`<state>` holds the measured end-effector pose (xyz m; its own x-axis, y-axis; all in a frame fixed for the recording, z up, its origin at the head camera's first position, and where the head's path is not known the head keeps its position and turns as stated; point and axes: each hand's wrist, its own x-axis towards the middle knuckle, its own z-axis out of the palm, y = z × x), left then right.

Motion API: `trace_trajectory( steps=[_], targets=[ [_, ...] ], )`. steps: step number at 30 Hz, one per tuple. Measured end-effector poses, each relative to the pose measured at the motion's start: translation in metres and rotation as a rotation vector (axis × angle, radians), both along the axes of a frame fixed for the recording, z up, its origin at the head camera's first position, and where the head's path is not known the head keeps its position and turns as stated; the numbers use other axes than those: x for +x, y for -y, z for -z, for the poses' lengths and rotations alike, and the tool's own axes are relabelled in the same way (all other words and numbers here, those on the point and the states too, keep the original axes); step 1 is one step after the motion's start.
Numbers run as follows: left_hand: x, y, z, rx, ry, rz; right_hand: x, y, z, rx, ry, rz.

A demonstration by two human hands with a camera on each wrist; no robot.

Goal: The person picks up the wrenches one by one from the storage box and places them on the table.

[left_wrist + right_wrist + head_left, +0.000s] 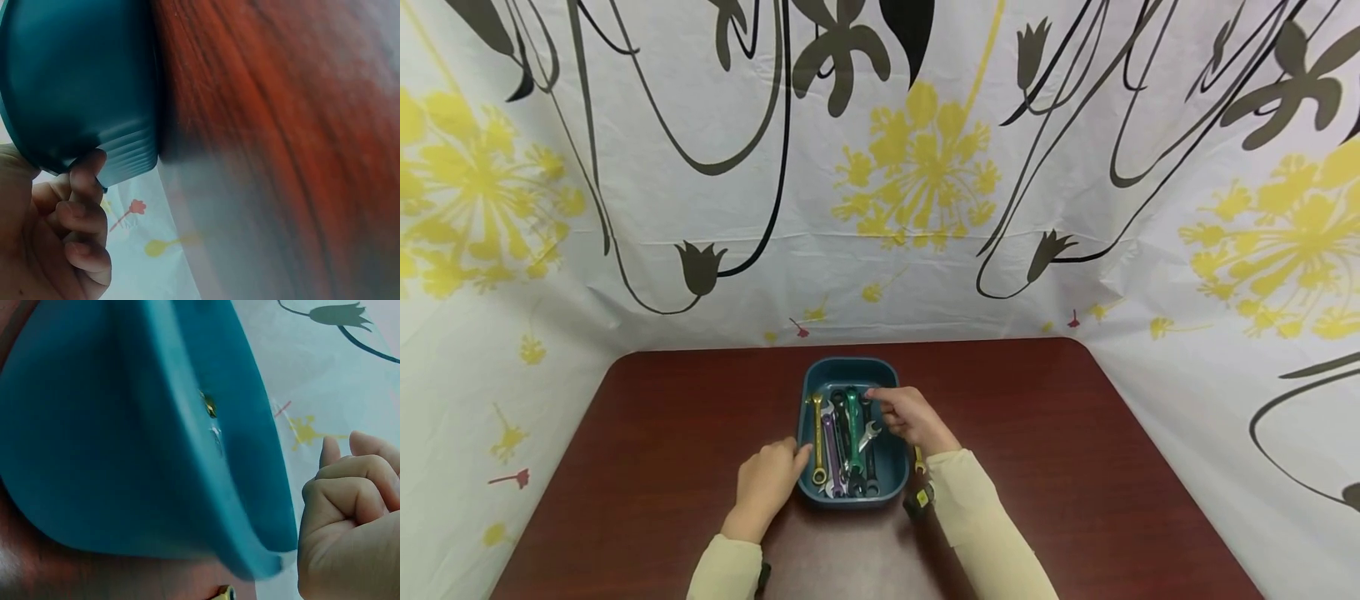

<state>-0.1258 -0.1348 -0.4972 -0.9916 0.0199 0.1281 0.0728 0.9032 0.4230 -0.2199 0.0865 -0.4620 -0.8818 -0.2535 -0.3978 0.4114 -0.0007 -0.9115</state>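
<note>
Left hand (767, 479) grips the rim of one blue tray (850, 366); right hand (912, 417), fingers curled around nothing visible, is above it.
Inside, between both hands, among darker ones lie one gold wrench (818, 442), one purple wrench (831, 446), one bright green wrench (853, 433).

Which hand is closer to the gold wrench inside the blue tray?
Left. The left hand grips the tray by its left rim, just beside the gold wrench. The right hand is over the tray's opposite side, with other wrenches in between.

Wrenches (854, 433) crowd the tray (892, 468) except along its right.
</note>
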Motion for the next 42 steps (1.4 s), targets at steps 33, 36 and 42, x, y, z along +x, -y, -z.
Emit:
trace_trajectory(
  steps=[33,36,42],
  targets=[
    [0.0,0.001,0.002,-0.011,-0.06,-0.013,-0.002,0.031,0.026,0.179,0.039,0.023],
    [0.0,0.001,0.002,-0.01,-0.063,-0.012,-0.003,0.032,0.031,0.219,0.041,0.023],
    [0.001,0.003,0.002,-0.003,-0.066,-0.01,-0.003,0.035,0.033,0.293,0.062,0.008]
  ],
)
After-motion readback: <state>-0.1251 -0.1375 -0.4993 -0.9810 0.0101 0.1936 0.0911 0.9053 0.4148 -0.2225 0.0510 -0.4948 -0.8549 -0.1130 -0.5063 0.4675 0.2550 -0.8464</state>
